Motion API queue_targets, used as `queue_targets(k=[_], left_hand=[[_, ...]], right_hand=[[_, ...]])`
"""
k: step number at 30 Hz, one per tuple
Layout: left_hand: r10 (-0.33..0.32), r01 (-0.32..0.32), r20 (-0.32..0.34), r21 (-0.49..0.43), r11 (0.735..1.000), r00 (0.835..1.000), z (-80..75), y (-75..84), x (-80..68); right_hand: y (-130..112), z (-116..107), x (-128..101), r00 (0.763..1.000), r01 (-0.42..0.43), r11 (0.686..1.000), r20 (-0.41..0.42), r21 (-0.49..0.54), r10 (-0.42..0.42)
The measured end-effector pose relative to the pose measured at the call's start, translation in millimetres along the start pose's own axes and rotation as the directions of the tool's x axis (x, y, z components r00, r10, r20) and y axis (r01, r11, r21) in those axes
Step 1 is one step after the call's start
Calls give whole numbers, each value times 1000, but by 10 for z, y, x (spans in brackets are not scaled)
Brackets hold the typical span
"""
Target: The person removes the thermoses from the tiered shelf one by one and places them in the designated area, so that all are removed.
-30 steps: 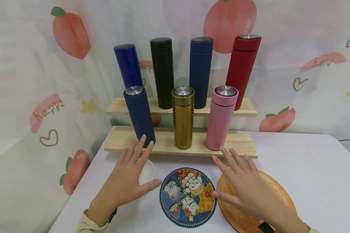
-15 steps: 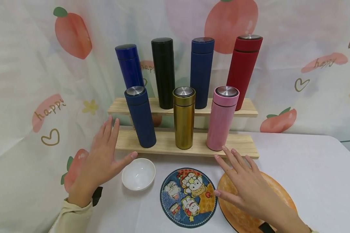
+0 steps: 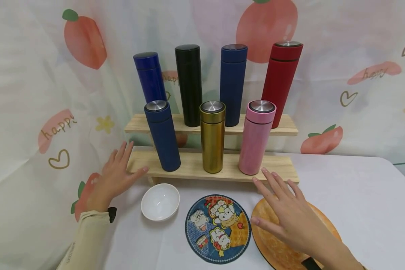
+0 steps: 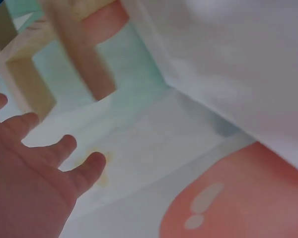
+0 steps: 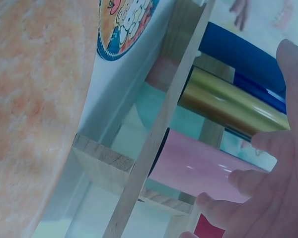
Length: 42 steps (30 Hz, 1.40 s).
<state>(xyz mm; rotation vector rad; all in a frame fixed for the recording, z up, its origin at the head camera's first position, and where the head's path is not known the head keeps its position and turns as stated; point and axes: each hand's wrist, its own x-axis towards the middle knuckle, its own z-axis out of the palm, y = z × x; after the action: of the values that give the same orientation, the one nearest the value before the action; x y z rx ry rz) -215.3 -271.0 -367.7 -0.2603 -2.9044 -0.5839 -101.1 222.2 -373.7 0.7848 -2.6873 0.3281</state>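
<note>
My left hand (image 3: 116,182), fingers spread and holding nothing, hovers at the left end of the lower wooden shelf (image 3: 192,159), left of a white bowl (image 3: 160,202). My right hand (image 3: 288,213) is spread too and holds nothing; it hangs over the orange round mat (image 3: 263,228), in front of the pink thermos (image 3: 257,138). A gold thermos (image 3: 212,140) and a dark blue thermos (image 3: 163,138) stand upright beside the pink one on the lower shelf. In the right wrist view my fingers (image 5: 248,181) overlap the pink thermos (image 5: 198,166).
Along the upper shelf (image 3: 236,129) stand a bright blue thermos (image 3: 150,78), a black thermos (image 3: 189,86), another dark blue thermos (image 3: 233,86) and a red thermos (image 3: 283,82). A round cartoon mat (image 3: 217,228) lies between bowl and orange mat. A printed cloth (image 3: 371,112) hangs behind the table.
My left hand has moved left and back from in front of the dark blue thermos, uncovering the white bowl. My right hand has shifted slightly right.
</note>
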Motion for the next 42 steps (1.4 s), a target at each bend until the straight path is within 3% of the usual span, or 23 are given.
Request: queue_targets(k=[9,18,25,29,33,35,40,42], left_hand=[[-29,28,61,19,999,998,206,-133,73],[-40,34,109,60,998,993,261,-169,70],[-62,55,98,68,996,993,288,-186,48],[-61,56,79,70,996,995,291,-192,41],[-75,69,75,83,994,994,287,-194,35],[-87,81,82,78,994,993,285,-193,32],[-109,104,108,49,993,988,294,-188,42],[-112,108,121,42,993,986,304,-193,54]], right_hand=[[15,-9,-26,1000,-6,1000,-23,26,6],[34,-84,-44,999,-44,998,0,51,44],[-1,-203,-47,997,-77,971,-3,227,80],[-29,-303,-8,995,-76,920,-29,385,94],[-30,-406,36,988,-83,875,-72,478,134],[-19,-454,57,983,-99,837,-75,538,165],[33,-585,166,968,-122,663,-58,738,242],[48,-646,221,960,-117,611,-68,783,270]])
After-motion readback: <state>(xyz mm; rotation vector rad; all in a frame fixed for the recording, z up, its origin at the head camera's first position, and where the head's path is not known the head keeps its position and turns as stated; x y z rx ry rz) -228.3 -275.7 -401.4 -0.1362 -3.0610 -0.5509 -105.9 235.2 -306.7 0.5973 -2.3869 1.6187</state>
